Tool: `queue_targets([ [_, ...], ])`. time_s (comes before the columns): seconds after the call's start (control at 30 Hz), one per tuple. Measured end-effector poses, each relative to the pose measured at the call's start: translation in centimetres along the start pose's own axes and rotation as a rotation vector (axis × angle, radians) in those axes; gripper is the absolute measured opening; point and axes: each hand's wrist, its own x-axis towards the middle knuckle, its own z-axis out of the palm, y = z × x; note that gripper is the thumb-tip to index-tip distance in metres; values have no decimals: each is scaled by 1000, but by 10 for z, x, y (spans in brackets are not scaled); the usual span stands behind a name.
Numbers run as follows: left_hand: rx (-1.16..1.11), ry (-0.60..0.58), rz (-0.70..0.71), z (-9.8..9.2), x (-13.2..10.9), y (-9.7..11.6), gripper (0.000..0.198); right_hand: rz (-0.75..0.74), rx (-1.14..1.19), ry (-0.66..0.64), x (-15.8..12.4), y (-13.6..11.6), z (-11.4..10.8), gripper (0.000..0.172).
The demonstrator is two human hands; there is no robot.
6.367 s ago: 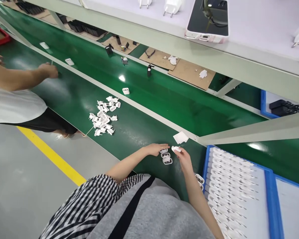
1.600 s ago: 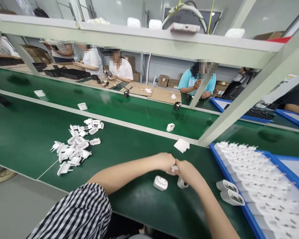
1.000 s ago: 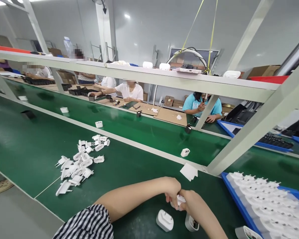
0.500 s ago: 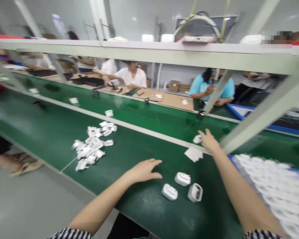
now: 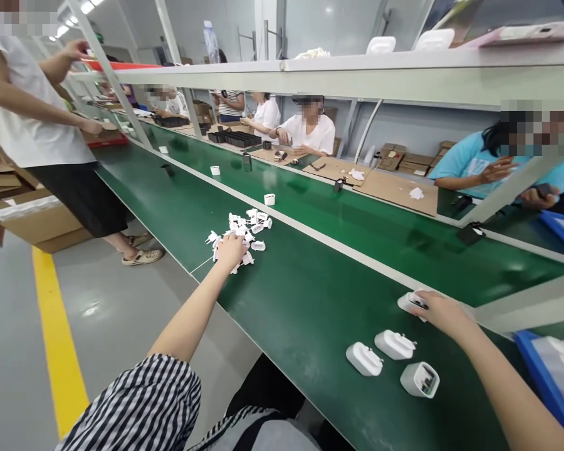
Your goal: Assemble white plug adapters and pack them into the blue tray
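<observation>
My left hand (image 5: 231, 252) reaches into a pile of small white plug parts (image 5: 254, 224) on the green table; its fingers are bent down over the pile, and what lies under them is hidden. On the right, my right hand (image 5: 435, 308) holds a white charger housing (image 5: 408, 302), its dark inside parts showing. Nearer to me stand two white housings with pins, one (image 5: 364, 359) beside the other (image 5: 395, 344). An open housing (image 5: 420, 379) with metal parts inside is to their right.
A pale divider strip (image 5: 338, 250) separates the table (image 5: 282, 307) from a green belt (image 5: 305, 207) carrying white housings. Slanted shelf posts rise at right above a blue tray (image 5: 545, 369). A person (image 5: 32, 106) stands at left; others sit opposite.
The view has turned left. My left hand has moved from the middle of the table to the pile. My right hand has taken hold of a housing, and the white papers near it are out of sight.
</observation>
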Motion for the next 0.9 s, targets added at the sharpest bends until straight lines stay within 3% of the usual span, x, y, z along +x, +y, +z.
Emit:
queue_targets([
  [0.1, -22, 11, 2, -2, 7, 2, 25, -25, 49, -169, -19, -15, -3, 27],
  [0.2, -104, 61, 34, -10, 10, 14, 23, -14, 195, -196, -34, -15, -12, 36],
  [0.3, -652, 89, 112, -20, -3, 55, 18, 53, 411, -40, -45, -19, -26, 39],
  [0.33, -927, 42, 151, -23, -12, 76, 18, 69, 520, 33, -49, -23, -30, 36],
  [0.4, -1401, -160, 244, -29, -35, 123, 20, 73, 808, 113, -55, -35, -38, 31],
  [0.5, -1694, -458, 377, -32, -71, 189, 24, 58, 1258, 45, -63, -56, -41, 34],
  [0.53, -1694, -482, 416, -32, -80, 206, 22, 61, 1365, 21, -65, -62, -41, 35],
  [0.6, -1587, -366, 514, -30, -93, 229, 15, 96, 1497, 21, -69, -67, -39, 33],
  [0.67, -1373, -104, 681, -28, -101, 242, 8, 152, 1562, 54, -71, -66, -37, 30],
  [0.77, -997, 250, 977, -24, -110, 250, 14, 214, 1589, 33, -72, -56, -34, 24],
  [0.83, -806, 321, 1143, -24, -114, 253, 18, 205, 1561, -42, -70, -46, -31, 21],
  [0.9, -695, 275, 1219, -25, -114, 257, 16, 177, 1466, -54, -67, -35, -26, 19],
])
